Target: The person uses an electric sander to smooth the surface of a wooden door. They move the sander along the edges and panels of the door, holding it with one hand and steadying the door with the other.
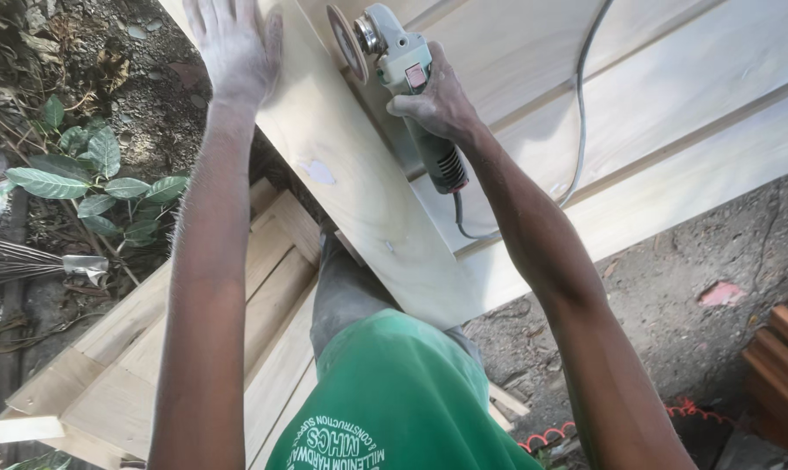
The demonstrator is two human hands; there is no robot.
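Only the head view here, looking straight down the person's arms. The right hand (437, 100) has a full, closed grip around the body of a pale green angle grinder (407, 83), fingers wrapped over the top of the housing. The sanding disc (346, 39) sticks out past the grip toward the top edge of the view and sits right against the edge of the pale wooden board (359, 200). The dark tail of the grinder pokes out below the wrist, and its grey cord (581, 113) loops away across the wider planks (672, 96) on the right.

The left hand (233, 43) is flat and spread open, palm down on the board's far left corner, dusted white, holding nothing. Board and grinder sit between the two hands. Lower left there's a wooden panel frame (115, 365) on the ground, leafy plant (98, 170) beside it.
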